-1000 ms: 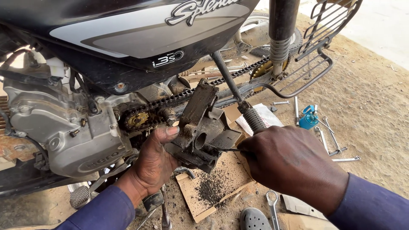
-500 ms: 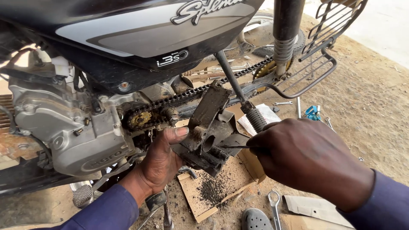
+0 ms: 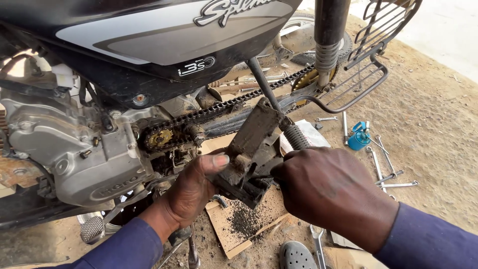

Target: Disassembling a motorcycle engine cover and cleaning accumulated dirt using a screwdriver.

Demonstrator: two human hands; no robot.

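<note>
A black motorcycle (image 3: 149,35) stands over me with its engine (image 3: 74,149), front sprocket (image 3: 159,138) and drive chain (image 3: 234,104) exposed. My left hand (image 3: 191,192) grips a dirty dark metal cover part (image 3: 251,149), thumb on its upper face, just below the sprocket. My right hand (image 3: 331,192) presses against the same part from the right, fingers curled near the ribbed footrest (image 3: 297,137); whatever small tool it may hold is hidden.
A piece of cardboard (image 3: 244,224) with dark grit lies under the hands. Several wrenches (image 3: 386,167) and a blue can (image 3: 359,137) lie on the sandy ground at right. A grey sandal (image 3: 295,255) and a spanner (image 3: 317,246) lie near the bottom edge.
Both hands and the metal part have shifted slightly up and right in view. My left thumb now lies flat on the part's top, and the right hand covers more of it.
</note>
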